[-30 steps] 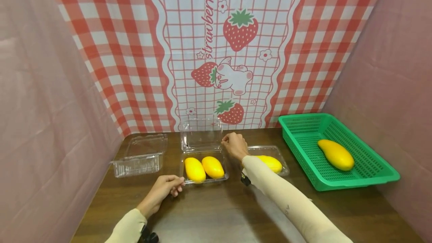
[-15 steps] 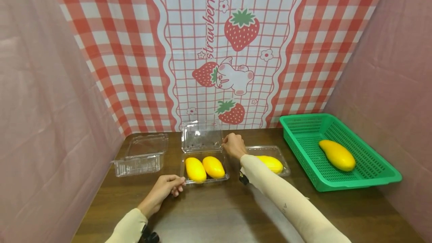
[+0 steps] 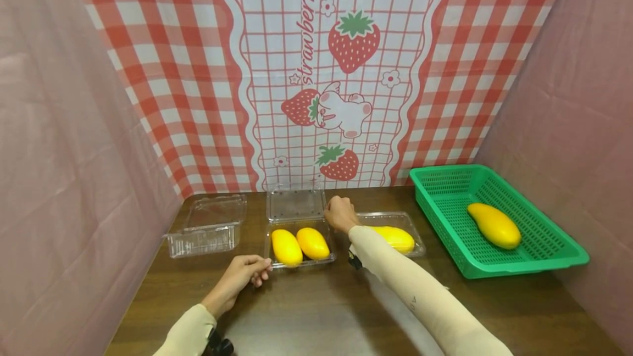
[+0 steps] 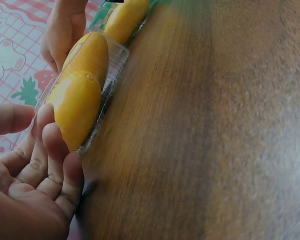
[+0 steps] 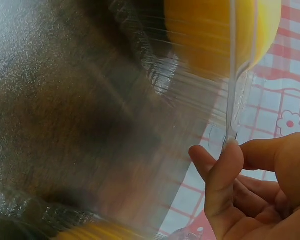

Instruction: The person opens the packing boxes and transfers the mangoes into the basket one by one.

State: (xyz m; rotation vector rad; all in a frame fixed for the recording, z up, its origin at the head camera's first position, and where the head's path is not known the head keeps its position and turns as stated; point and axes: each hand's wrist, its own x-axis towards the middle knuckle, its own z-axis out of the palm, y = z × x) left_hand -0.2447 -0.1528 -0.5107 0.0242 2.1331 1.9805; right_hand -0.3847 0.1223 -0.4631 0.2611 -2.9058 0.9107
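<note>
A red-checked strawberry cloth [image 3: 351, 98] hangs behind the brown desk [image 3: 306, 312]. The hands are apart: the left hand [image 3: 241, 276] pinches the near-left corner of a clear container [image 3: 316, 262] mid-desk, the right hand [image 3: 341, 214] its far-right edge. Two mangoes [image 3: 287, 247] lie inside; another mango [image 3: 494, 226] rests in a green basket [image 3: 524, 270] at right.

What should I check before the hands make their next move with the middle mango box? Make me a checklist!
1. Two mangoes inside the middle box: ok.
2. Left hand pinching its front-left corner: ok.
3. Right hand pinching the box's clear edge: ok.
4. Lid closed: not ok, it's open behind the mangoes.
5. Lid's catches undamaged: cannot tell, too small.
</note>
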